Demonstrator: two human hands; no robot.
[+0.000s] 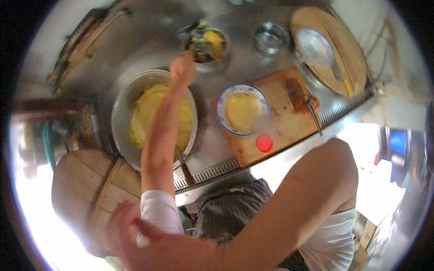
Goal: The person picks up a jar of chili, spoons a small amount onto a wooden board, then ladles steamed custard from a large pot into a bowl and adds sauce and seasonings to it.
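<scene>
1. From my seat, the left hand (pixel 182 68) reaches across the table (pixel 211 147) toward its far side, just beside the near rim of a small metal pot (pixel 225 48). Its fingers look curled, but blur hides whether they pinch anything.
2. The pot holds yellow food (pixel 214 41); a dark, blurred shape (pixel 197 39) overlaps its left side, too smeared for me to identify.
3. I see the right hand (pixel 126 221) crossed over to the left, in front of the white sleeve (pixel 161 208), off the table's near edge. I cannot tell whether it is spread or pinching cloth.
4. Under the left forearm, by the table's near-left corner, a large basin (pixel 118 115) carries a broad yellow mass (pixel 145 108). A wooden handle (pixel 186 173) points out over the near edge.
5. On the left part of the cutting board (pixel 287 135) stands a blue-rimmed bowl (pixel 221 110) of yellow food, with a red disc (pixel 264 143) nearer the board's front edge.
6. I judge the work partway: pot and bowl are already stocked, while plenty remains in the basin.
</scene>
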